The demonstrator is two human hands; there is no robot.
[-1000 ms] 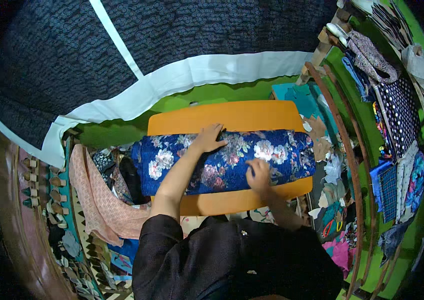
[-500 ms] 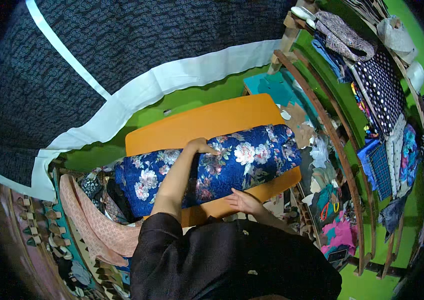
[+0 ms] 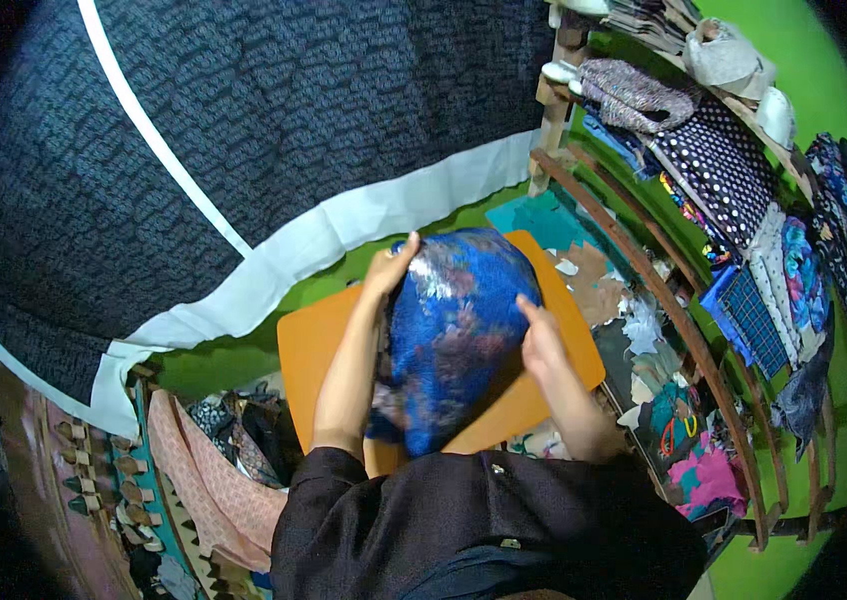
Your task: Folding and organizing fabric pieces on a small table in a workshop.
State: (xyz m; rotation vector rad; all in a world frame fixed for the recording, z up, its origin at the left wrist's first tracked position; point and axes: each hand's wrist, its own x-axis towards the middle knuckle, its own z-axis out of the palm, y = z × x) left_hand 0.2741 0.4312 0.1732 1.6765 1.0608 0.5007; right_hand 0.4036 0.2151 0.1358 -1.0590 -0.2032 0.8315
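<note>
Both hands (image 3: 389,268) (image 3: 542,338) grip blue floral cloth (image 3: 456,330) (blurred).

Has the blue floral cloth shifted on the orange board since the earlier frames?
Yes. The blue floral cloth lay lengthwise along the orange board; now it lies across it, gathered between both hands.

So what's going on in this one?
A person in a dark top is handling a folded blue floral cloth over an orange board. The left hand grips the cloth's far left edge, and the right hand presses on its right side. The cloth is blurred, so it seems to be mid-motion. Fabric scraps lie to the right, patterned cloths hang on a wooden rack, and a large dark fabric spreads behind.
</note>
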